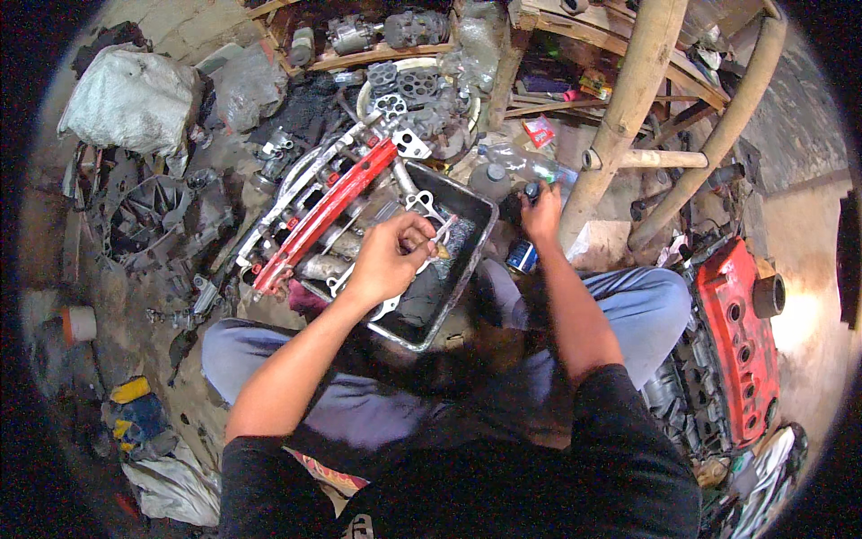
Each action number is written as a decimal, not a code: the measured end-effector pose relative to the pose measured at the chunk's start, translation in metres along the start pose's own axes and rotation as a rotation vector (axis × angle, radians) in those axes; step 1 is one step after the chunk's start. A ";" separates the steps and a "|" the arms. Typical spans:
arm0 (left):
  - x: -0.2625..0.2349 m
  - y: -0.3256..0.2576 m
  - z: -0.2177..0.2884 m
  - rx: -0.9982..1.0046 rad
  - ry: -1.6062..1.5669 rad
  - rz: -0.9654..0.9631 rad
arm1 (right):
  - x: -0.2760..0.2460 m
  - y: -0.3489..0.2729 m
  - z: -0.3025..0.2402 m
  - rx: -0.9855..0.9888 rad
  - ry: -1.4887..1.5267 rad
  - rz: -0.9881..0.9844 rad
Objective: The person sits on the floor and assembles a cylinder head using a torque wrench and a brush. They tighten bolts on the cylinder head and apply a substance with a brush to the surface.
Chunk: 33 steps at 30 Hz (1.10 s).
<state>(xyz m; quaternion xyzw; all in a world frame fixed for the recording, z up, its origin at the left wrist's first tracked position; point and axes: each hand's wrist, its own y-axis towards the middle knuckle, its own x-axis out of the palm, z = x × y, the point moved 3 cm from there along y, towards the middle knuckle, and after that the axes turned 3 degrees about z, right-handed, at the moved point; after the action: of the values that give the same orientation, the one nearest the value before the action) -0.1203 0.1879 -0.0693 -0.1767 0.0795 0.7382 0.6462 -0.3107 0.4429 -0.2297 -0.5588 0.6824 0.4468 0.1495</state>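
My left hand [395,256] is over a black rectangular tub [480,260], its fingers pinched on a thin pale stick-like tool [446,226]; the tool's exact kind is hard to make out. Beneath that hand, a red and silver engine part [337,211] with pipe-like ports lies slantwise across the tub's left side. A pale metal gasket-like flange [424,203] shows just beyond my fingers. To the right of the tub, my right hand [541,216] is closed around a small dark bottle-like thing [531,191]. A dark blue can [522,256] stands beside my right wrist.
A clear plastic bottle [539,164] and a grey container [490,181] are beyond the tub. Bamboo poles [628,117] rise at the right. A red engine cover [738,337] lies right of my knee. Greasy metal parts [144,211] and a white sack [135,94] crowd the left.
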 end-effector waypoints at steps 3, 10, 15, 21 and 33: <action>-0.008 -0.006 0.004 0.012 0.088 0.024 | 0.006 0.014 -0.016 0.013 0.005 -0.269; -0.013 -0.009 -0.004 -0.019 0.010 0.068 | 0.014 0.018 -0.029 0.068 -0.092 -0.378; -0.019 -0.010 0.009 -0.079 0.064 0.057 | 0.011 0.024 -0.032 0.095 -0.098 -0.396; -0.043 -0.001 0.015 0.030 0.030 0.174 | -0.042 0.069 -0.074 0.015 0.048 0.088; -0.135 -0.043 0.093 0.061 -0.143 0.544 | -0.167 0.061 -0.339 -0.880 0.514 -0.474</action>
<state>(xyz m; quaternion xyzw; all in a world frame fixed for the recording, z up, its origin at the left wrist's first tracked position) -0.0795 0.1014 0.0710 -0.0769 0.1005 0.8924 0.4332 -0.2101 0.2831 0.1035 -0.7974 0.3020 0.4931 -0.1727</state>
